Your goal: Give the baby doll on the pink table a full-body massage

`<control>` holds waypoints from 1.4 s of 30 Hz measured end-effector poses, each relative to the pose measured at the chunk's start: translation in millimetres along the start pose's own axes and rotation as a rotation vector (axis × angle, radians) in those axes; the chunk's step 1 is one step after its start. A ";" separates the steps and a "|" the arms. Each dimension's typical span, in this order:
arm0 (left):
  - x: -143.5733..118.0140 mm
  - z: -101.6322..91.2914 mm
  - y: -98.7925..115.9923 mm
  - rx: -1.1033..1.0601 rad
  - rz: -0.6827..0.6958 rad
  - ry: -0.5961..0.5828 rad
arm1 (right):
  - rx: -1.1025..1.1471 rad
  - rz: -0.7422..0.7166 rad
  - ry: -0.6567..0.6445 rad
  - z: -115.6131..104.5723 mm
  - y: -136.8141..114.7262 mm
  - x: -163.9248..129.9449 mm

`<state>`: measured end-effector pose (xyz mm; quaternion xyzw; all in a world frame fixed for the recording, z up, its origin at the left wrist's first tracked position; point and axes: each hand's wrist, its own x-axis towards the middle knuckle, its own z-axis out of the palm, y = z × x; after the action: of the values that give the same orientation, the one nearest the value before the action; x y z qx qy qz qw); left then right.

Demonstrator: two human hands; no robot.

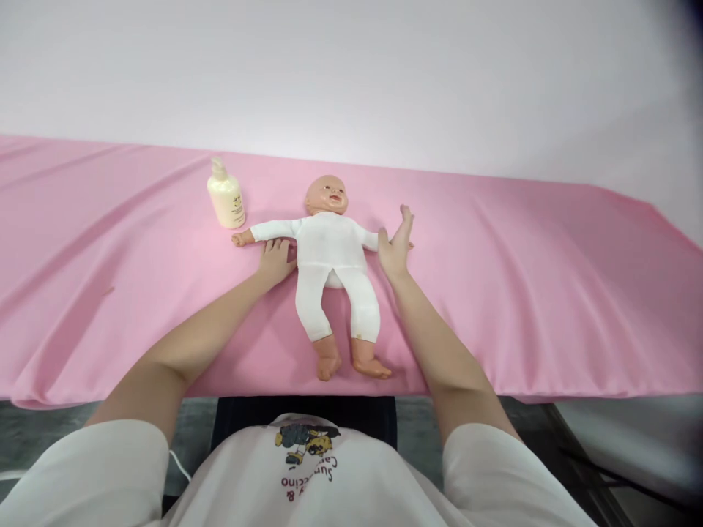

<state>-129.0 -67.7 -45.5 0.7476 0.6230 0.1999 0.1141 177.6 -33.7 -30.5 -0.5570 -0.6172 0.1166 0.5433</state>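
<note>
A baby doll (332,252) in a white bodysuit lies face up on a pink cloth (527,293), head away from me, arms spread, bare feet toward me. My left hand (276,260) rests palm down on the cloth, touching the doll's side under its outstretched arm. My right hand (396,245) stands on edge with fingers straight, against the doll's other arm, which it partly hides. Neither hand holds anything.
A cream lotion bottle (225,195) with a pump cap stands on the cloth to the left of the doll's head. The pink cloth covers a long table and hangs over its near edge. A plain white wall is behind.
</note>
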 end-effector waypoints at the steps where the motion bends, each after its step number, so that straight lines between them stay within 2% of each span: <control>1: -0.2 1.2 0.3 0.008 -0.036 -0.003 | 0.047 -0.088 -0.041 4.6 -16.1 0.5; 4: 0.0 3.1 0.4 -0.029 -0.113 0.022 | 0.190 -0.295 -0.255 30.1 -66.0 6.5; 7: 2.2 3.1 -1.3 -0.086 -0.097 0.060 | 0.278 -0.402 -0.477 66.8 -105.7 16.2; 10: 5.8 1.9 -6.1 -0.144 -0.004 0.099 | 0.256 -0.506 -0.592 99.1 -126.0 21.9; 13: 8.1 0.1 -11.2 -0.225 0.130 0.155 | 0.233 -0.552 -0.633 114.1 -127.5 17.6; 16: 7.1 -0.9 -11.3 -0.298 0.204 0.206 | 0.205 -0.563 -0.611 112.7 -116.0 6.9; 19: 5.0 -1.4 -7.2 -0.350 0.218 0.220 | 0.186 -0.517 -0.497 105.3 -101.7 -0.5; 21: 4.8 -2.7 -5.0 -0.394 0.223 0.226 | 0.168 -0.501 -0.473 101.9 -95.0 -1.7; 26: 7.4 -10.9 -5.0 -0.526 0.210 0.179 | 0.117 -0.581 -0.591 99.5 -92.7 -2.0; 29: 5.4 -16.3 -4.7 -0.548 0.220 0.155 | 0.112 -0.605 -0.616 97.4 -95.3 -3.6; 33: 1.0 -17.9 -4.7 -0.528 0.299 0.237 | 0.124 -0.654 -0.610 94.7 -96.3 -5.9; 36: 3.5 -12.7 -9.1 -0.488 0.335 0.300 | 0.096 -0.728 -0.594 94.9 -95.9 -7.9; 39: 9.4 -6.1 -14.8 -0.461 0.437 0.349 | 0.104 -0.796 -0.579 96.2 -95.9 -10.0; 42: 12.7 -3.4 -17.0 -0.449 0.492 0.368 | 0.129 -0.788 -0.601 96.3 -96.5 -11.5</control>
<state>-143.8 -52.2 -47.7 0.7828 0.3756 0.4837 0.1101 43.9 -32.6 -1.3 -0.1885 -0.9016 0.0955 0.3775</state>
